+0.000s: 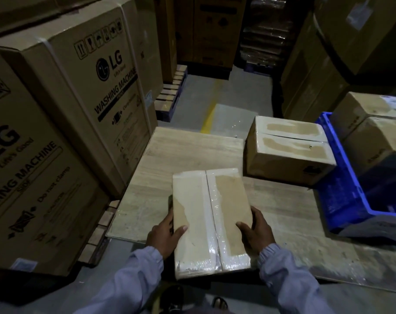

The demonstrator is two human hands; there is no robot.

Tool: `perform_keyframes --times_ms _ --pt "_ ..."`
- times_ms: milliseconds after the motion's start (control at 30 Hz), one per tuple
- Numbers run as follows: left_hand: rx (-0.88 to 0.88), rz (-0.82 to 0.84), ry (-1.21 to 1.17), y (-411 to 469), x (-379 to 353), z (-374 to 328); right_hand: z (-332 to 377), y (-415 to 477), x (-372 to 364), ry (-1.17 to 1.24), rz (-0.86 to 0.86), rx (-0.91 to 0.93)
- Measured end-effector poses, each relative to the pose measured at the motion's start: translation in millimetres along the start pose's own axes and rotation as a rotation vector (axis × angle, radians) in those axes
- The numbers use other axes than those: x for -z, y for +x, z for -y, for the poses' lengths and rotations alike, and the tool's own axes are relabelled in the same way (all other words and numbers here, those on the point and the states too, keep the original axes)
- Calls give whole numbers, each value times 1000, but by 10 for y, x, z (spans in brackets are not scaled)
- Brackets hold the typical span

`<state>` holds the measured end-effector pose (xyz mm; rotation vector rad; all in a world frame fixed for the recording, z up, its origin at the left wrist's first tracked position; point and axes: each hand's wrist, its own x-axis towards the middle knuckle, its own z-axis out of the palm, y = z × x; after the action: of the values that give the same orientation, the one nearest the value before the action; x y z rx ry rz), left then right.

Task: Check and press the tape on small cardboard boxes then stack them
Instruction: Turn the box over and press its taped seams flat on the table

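Observation:
A small cardboard box (209, 214) with clear tape along its centre seam is held in front of me above a wooden board (188, 150). My left hand (164, 232) grips its left side, thumb on the top face. Its right side is gripped by my right hand (256, 230), thumb also on top. A second taped small box (287, 150) rests on the board at the far right.
Large washing machine cartons (63, 114) stand close on the left on a pallet. A blue plastic crate (342, 177) holding more small boxes (378, 123) sits at the right. Tall cartons fill the back and right. Grey floor with a yellow line (209, 118) lies beyond the board.

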<state>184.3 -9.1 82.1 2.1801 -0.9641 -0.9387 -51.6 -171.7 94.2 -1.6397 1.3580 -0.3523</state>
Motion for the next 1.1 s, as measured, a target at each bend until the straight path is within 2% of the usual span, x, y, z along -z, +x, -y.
perform_keyframes --times_ms 233,300,400,533,733,900,1100 --pt "34 -30 40 47 -35 -82 -20 1 -20 1 -17 20" --pt "-9 -80 30 60 -86 -94 -30 -16 -29 -6 -31 9" --pt "-103 -112 139 94 -94 -127 -67 -66 -77 -18 -68 -73" --pt "-163 -40 321 270 41 -174 -147 -206 -92 -77 -57 -157" --pt "-292 150 838 748 285 -530 -311 -643 -22 49 -35 -283" --pt "-397 297 958 1160 446 -684 -441 -882 -59 126 -11 -431" --pt "-393 301 943 1263 455 -624 -699 -810 -265 222 12 -585"
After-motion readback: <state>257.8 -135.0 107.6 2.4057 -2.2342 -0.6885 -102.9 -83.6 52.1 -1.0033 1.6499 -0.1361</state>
